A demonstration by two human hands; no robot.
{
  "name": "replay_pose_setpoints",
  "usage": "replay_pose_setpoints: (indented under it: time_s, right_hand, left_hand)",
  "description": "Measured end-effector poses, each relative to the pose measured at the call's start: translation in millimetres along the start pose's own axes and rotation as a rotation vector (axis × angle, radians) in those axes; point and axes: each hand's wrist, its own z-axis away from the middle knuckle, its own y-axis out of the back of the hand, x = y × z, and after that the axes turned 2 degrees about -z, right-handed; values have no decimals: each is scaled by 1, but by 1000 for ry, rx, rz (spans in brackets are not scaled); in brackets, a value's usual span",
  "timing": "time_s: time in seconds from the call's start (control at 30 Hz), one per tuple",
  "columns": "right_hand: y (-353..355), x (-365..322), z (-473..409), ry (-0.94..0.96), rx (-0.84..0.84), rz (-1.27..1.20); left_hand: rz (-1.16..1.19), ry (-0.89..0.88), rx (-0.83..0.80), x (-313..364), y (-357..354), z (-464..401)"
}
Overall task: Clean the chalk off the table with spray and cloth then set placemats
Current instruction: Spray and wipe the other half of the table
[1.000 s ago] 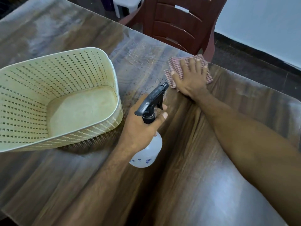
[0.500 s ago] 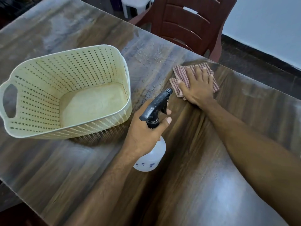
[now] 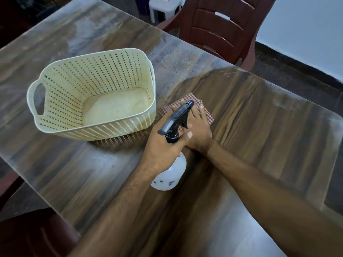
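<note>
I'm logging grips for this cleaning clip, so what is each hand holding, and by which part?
The left hand grips the spray bottle by its neck, just under the black trigger head. The right hand holds nothing; it presses flat on the checked cloth.

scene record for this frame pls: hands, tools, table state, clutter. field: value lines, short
left hand: grips the spray bottle by its neck, nozzle aimed away from the person
right hand: fingers flat, presses the checked cloth onto the table
table: dark wiped swath around the cloth; pale chalky haze on the far side and along the right edge
basket: cream, perforated, nothing in it, just left of the cloth
chair: brown, at the far edge
placemats: none in view
</note>
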Motion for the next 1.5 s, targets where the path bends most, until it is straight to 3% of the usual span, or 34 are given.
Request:
replay_pose_setpoints:
  time_s: [0.17, 0.37, 0.47, 0.67, 0.9, 1.23, 1.37, 1.5]
  right_hand:
    - [-8, 8, 52, -64, -79, -43]
    - [-10, 5, 55, -117, -2, -157]
    - [-3, 10, 54, -128, 37, -330]
    - [50, 7, 66, -156, 139, -724]
    - [109, -11, 75, -130, 161, -881]
    - [202, -78, 28, -11, 254, -889]
    - [214, -121, -12, 77, 231, -859]
    - [194, -155, -60, 143, 164, -676]
  left_hand:
    - [25, 34, 31, -1, -4, 26]
    - [17, 70, 77, -7, -3, 58]
    - [27, 53, 88, -8, 3, 71]
    - [39, 43, 190, 6, 22, 95]
    - [98, 10, 395, 35, 63, 113]
    - [102, -79, 620, 78, 156, 70]
    - [110, -97, 667, 84, 188, 33]
    - [157, -63, 654, 66, 207, -12]
